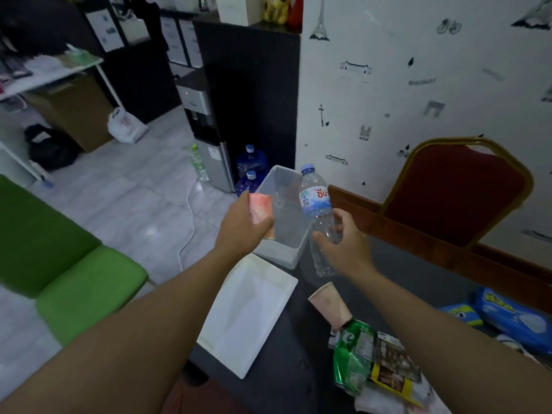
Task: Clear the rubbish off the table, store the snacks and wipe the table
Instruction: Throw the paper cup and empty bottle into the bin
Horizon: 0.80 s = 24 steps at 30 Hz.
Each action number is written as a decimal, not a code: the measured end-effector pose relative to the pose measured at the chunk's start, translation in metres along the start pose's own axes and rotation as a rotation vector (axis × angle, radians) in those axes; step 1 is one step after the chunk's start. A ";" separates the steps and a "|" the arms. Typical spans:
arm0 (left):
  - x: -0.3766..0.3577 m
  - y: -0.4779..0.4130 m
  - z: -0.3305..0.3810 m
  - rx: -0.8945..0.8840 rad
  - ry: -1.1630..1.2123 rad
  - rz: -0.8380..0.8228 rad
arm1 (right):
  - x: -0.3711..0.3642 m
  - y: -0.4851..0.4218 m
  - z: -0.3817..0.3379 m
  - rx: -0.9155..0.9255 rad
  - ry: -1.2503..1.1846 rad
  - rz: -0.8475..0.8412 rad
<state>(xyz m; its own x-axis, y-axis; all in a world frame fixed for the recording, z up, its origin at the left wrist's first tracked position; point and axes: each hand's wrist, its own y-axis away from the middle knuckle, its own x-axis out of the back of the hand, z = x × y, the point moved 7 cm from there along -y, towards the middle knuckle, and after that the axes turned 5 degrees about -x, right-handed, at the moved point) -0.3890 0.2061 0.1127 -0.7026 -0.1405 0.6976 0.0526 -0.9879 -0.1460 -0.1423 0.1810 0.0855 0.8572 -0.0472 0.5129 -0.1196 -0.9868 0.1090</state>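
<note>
My left hand [243,225] grips a pink paper cup [261,209] at the left rim of a translucent white bin [283,234] standing on the dark table's [298,354] far corner. My right hand [343,239] holds a clear plastic water bottle [318,216] with a blue cap and label, upright over the bin's right edge. On the table nearer me lie a tipped beige paper cup [328,304], a crushed green can [354,360] and a yellow-black wrapper [394,369]. Blue snack packs [507,318] lie at the right.
A flat white lid [248,315] lies on the table by its left edge. A red chair [454,192] with a gold frame stands behind the table against the wall. A green seat [59,264] is at the left. A water dispenser [206,130] and blue jugs stand on the floor beyond.
</note>
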 end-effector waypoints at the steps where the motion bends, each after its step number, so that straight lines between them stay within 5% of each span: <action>1: 0.006 0.005 -0.006 0.016 -0.002 0.017 | -0.008 0.002 -0.004 0.011 0.008 -0.023; 15: 0.100 0.067 -0.110 0.227 -0.055 0.154 | -0.133 0.026 -0.069 0.091 0.100 -0.241; 24: 0.117 0.053 -0.230 0.421 0.006 0.068 | -0.248 0.006 -0.088 0.009 0.212 -0.418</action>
<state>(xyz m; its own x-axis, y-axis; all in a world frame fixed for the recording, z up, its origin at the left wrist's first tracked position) -0.6313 0.1525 0.0251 -0.6916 -0.2070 0.6919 0.3833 -0.9172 0.1087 -0.3999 0.2003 0.0343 0.7099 0.3862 0.5890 0.2194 -0.9159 0.3362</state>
